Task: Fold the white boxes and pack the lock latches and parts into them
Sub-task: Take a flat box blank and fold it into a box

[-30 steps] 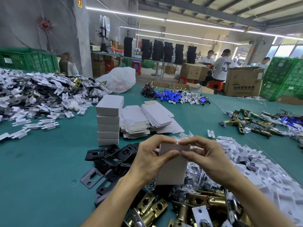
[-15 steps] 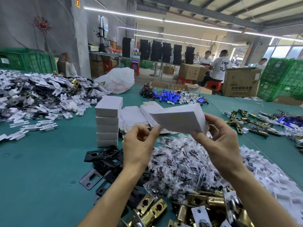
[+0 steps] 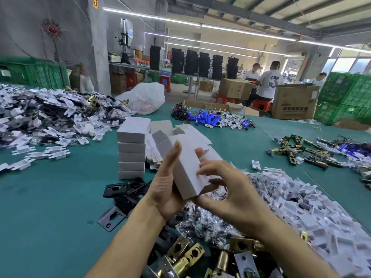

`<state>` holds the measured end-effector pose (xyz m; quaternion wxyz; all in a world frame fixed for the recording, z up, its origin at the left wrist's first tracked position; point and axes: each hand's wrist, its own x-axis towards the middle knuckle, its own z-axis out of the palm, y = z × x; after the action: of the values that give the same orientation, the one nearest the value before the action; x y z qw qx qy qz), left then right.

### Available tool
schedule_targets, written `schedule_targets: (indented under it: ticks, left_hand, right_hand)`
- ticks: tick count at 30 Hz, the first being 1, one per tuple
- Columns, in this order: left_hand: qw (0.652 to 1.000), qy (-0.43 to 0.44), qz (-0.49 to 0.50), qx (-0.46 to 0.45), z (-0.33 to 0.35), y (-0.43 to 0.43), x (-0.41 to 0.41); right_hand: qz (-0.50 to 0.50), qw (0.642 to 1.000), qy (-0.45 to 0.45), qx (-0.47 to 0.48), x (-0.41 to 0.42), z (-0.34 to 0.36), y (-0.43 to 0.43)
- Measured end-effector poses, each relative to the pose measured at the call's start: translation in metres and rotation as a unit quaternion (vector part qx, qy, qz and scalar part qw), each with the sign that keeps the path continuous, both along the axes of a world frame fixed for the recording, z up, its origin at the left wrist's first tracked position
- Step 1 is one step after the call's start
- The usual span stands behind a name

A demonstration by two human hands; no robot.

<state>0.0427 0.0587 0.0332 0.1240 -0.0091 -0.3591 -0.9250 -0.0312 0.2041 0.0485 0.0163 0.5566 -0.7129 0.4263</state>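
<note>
Brightness: the hall was evenly and strongly lit.
Sources: long ceiling tubes glared overhead; washed-out daylight came through the windows at far right.
Shadows: soft and short; the white box had a bright top face and a grey shaded side.
Blur: the right hand was smeared by motion, the left hand sharper.
Distortion: wide-angle bending bowed the pillar and the roof lines towards the edges.

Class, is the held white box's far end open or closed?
Open. The white box, held by left hand and right hand, is squared up, but its far flaps stand unfolded, grey insides showing.
</note>
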Motion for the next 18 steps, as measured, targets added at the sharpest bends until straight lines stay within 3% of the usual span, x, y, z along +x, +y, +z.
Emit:
schedule_targets:
  ticks: [4,13,18]
  left_hand:
    - [0.996,-0.054,0.037,-0.059,0.004,0.001,0.000]
    - [0.994,-0.074,0.063,-0.057,0.008,0.005,0.002]
    - [0.982,-0.105,0.118,-0.104,0.009,0.007,0.001]
  right_hand:
    - [0.021,0.985,-0.160,0.052,0.002,0.005,0.001]
    - [0.032,0.969,-0.240,0.042,-0.002,0.004,-0.011]
    - [0.053,0.964,-0.261,0.030,-0.003,0.003,-0.016]
